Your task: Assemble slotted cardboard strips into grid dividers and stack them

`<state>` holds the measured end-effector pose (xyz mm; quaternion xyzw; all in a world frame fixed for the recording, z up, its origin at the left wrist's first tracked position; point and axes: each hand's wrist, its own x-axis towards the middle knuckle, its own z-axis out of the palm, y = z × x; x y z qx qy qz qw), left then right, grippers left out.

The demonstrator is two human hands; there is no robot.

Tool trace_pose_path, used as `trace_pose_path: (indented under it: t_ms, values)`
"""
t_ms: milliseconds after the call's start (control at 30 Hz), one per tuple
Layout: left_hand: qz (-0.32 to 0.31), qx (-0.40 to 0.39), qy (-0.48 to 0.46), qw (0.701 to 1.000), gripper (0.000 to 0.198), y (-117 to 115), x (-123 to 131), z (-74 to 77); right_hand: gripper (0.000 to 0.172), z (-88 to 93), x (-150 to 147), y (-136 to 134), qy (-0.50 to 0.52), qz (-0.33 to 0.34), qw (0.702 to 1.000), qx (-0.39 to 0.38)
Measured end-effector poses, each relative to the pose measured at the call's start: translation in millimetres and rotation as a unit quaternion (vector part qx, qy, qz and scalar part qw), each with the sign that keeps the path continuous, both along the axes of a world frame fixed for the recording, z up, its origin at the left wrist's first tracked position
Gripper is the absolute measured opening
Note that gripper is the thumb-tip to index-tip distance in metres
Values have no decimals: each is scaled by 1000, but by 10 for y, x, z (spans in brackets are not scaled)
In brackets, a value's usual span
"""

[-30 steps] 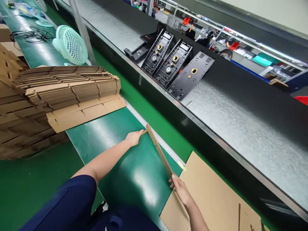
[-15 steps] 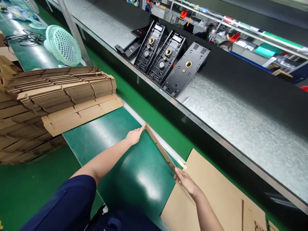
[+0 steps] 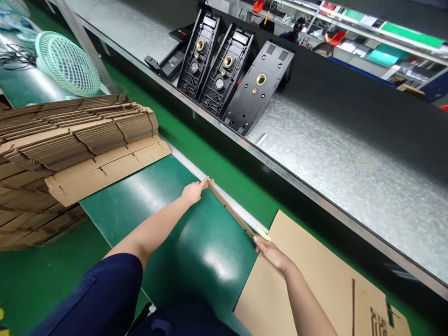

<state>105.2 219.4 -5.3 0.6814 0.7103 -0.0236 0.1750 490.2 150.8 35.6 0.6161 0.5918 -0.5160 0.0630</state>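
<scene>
A long, narrow cardboard strip (image 3: 231, 211) with small slots stands on edge along the far side of the green table. At its left end, my left hand (image 3: 193, 192) grips it, index finger stretched along the end flap. My right hand (image 3: 269, 252) pinches the strip's other end between thumb and fingers. Beneath the right hand lies a large flat cardboard sheet (image 3: 308, 270) with dark printing near its lower right.
On the left is a tall stack of folded cardboard pieces (image 3: 87, 135). Behind it stands a mint-green fan (image 3: 68, 63). Beyond the table runs a conveyor (image 3: 336, 163) carrying several black plastic housings (image 3: 261, 86). Shelves and people are in the background.
The view has shifted slightly, so the stack, fan and housings appear further left. Both hands keep their hold on the strip, which stays almost in the same place.
</scene>
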Motion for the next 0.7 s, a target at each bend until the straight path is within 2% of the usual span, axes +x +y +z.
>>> trace_pose_path:
  t_ms: [100,200,333,433,533,600,700]
  values:
    - [-6,-1,-11,1000,89,32,34,6,67,-46,46,71,-9,16,1000,22]
    - [-16,16,-3,1000,85,104,68,43,61,-64,70,191,-43,54,994,80]
    - [-15,4,33,999,86,224,123,100,51,-63,28,286,-179,104,966,155]
    - [-24,2,48,999,85,228,167,116,48,-102,-22,145,-271,97,929,235]
    - [-23,1,64,998,83,162,189,112,47,-171,7,-137,-293,94,903,299]
    - [-13,-3,75,997,82,137,193,108,40,-211,94,-303,-311,73,901,293]
    - [-9,-10,86,996,79,149,214,131,36,-223,284,-465,-350,0,895,278]
